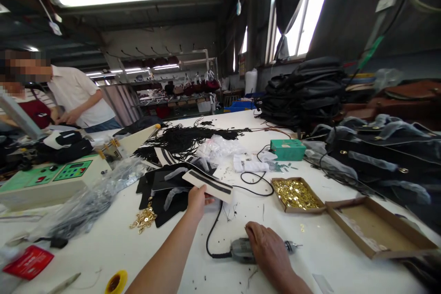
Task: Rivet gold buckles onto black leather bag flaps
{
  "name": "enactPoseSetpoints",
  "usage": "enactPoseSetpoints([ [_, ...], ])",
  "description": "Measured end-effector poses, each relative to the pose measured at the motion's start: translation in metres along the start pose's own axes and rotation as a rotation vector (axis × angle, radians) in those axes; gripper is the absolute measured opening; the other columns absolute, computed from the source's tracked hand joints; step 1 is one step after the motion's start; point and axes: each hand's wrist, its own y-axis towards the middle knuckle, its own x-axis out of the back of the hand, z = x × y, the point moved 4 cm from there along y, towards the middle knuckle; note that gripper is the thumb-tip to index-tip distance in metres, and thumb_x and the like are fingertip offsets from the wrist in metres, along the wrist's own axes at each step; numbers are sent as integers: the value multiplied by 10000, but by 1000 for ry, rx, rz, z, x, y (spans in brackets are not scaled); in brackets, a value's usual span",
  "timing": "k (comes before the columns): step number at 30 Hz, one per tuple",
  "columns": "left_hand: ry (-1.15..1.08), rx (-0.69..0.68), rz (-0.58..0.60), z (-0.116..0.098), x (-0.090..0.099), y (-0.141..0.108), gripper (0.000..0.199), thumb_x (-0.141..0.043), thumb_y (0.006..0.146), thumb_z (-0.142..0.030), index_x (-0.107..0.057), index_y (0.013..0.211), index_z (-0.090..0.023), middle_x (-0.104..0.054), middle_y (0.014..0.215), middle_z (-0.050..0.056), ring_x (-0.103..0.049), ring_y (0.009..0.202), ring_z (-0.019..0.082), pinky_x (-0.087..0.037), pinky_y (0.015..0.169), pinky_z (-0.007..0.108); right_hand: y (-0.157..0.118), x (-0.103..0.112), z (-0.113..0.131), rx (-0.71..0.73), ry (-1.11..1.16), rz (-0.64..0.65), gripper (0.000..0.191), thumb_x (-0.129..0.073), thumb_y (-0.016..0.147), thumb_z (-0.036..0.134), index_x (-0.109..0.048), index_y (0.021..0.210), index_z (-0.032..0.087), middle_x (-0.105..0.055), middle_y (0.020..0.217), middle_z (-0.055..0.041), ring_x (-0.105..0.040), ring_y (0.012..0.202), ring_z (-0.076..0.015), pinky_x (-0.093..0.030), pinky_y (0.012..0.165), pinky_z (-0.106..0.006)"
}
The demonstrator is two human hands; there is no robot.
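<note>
My left hand (197,200) is closed on the near edge of a flat cream panel with a black stripe (220,188), above the table. Beneath and beside the panel lie black bag pieces (168,209) with plastic-wrapped handles. My right hand (267,248) wraps over the body of a grey corded power tool (241,250), which lies on its side. Its thin bit points right, and a black cord runs out of its left end. Gold-coloured chain clasps (144,218) lie in a pile left of my left forearm.
Right of the tool are a box of gold washers (296,194) and a shallow cardboard tray (375,229). Behind stand a green box (287,149) and black cords (186,138). A control-panel machine (51,179) is at left, near two people. Black bags (303,92) are stacked behind.
</note>
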Motion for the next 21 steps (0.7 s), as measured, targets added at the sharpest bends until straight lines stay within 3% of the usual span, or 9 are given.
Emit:
enactPoseSetpoints([
  [4, 28, -86, -19, -9, 32, -53, 361, -821, 824, -389, -674, 996, -107, -705, 785, 57, -690, 627, 160, -587, 497, 249, 9, 18, -25, -146, 91, -59, 283, -450, 1051, 382, -686, 979, 244, -766, 824, -64, -695, 728, -267, -450, 713, -373],
  [7, 34, -150, -25, -17, 60, -102, 474, -831, 803, -491, -701, 1057, -112, -722, 822, 58, -701, 680, 172, -616, 534, 262, 15, 50, -15, -233, 290, -157, 318, -488, 1022, 488, -684, 1000, 239, -784, 958, -92, -722, 864, -291, -507, 785, -397],
  [10, 58, -191, -52, -21, 82, -150, 543, -798, 817, -574, -709, 1112, -126, -732, 850, 54, -706, 680, 179, -644, 577, 301, 16, 85, 35, -248, 575, -137, 320, -516, 1023, 521, -688, 1034, 251, -783, 1047, -87, -731, 950, -276, -548, 842, -391],
  [13, 103, -212, -55, -22, 90, -199, 561, -765, 842, -604, -712, 1137, -130, -766, 987, 96, -735, 745, 213, -648, 607, 322, 9, 116, 109, -70, 808, -58, 249, -552, 1036, 462, -696, 1037, 259, -755, 1218, -99, -699, 1136, -272, -537, 987, -398],
  [16, 146, -245, -33, -22, 87, -247, 568, -753, 849, -617, -730, 1165, -146, -779, 1055, 114, -740, 808, 245, -630, 631, 319, -8, 130, 166, 85, 1019, 26, 185, -564, 1049, 392, -706, 1042, 273, -713, 1338, -90, -612, 1327, -273, -468, 1132, -433],
  [18, 150, -291, -5, -22, 83, -278, 574, -769, 839, -606, -740, 1217, -176, -779, 1098, 115, -738, 886, 269, -627, 705, 325, -22, 129, 186, 86, 1148, 113, 172, -572, 1051, 382, -712, 1047, 280, -695, 1385, -78, -533, 1429, -280, -419, 1191, -463],
  [21, 158, -392, -8, -23, 83, -312, 519, -714, 890, -581, -753, 1269, -228, -734, 1269, 133, -706, 1086, 324, -618, 779, 334, -46, 120, 192, -96, 1376, 182, 184, -590, 1043, 431, -687, 1031, 276, -667, 1441, -76, -551, 1416, -297, -472, 1146, -484],
])
